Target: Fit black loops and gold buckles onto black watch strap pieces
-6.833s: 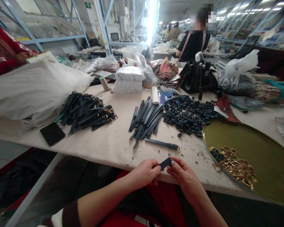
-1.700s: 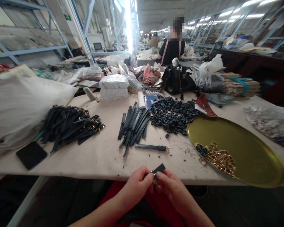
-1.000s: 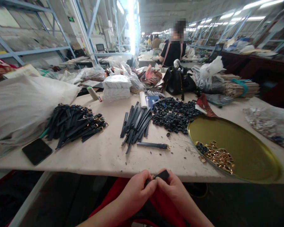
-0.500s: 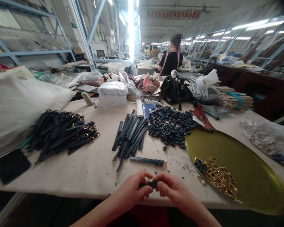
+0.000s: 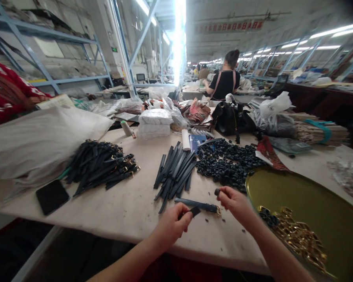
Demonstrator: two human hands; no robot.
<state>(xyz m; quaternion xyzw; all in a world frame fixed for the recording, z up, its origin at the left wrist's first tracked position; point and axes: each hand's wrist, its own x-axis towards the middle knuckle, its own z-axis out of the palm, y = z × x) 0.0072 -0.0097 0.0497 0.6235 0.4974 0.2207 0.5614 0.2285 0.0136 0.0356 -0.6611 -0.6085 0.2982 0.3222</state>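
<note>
The left hand (image 5: 171,225) keeps its grip clamped on a dark, flat strap of leather-like material (image 5: 195,211); one end comes out past the thumb, and the rest is hidden. The right hand (image 5: 237,203) is apart from it, with its grip pinched together on a small, dark, loop-like piece (image 5: 217,192). I cannot tell if this hand touches the pale beige desk (image 5: 120,211).

Between the hands, a black strap with gold metal buckle (image 5: 198,204) lies on the desk. Behind it is a pile of black flat strips (image 5: 176,170), and beside this pile, a wide heap of small black rings (image 5: 229,162). The right forearm passes in front of a round, shiny, olive-gold tray (image 5: 326,203), which carries gold metal buckles (image 5: 301,235). Farther left lie many black buckled straps (image 5: 97,166) and a black rectangular phone (image 5: 52,197).
</note>
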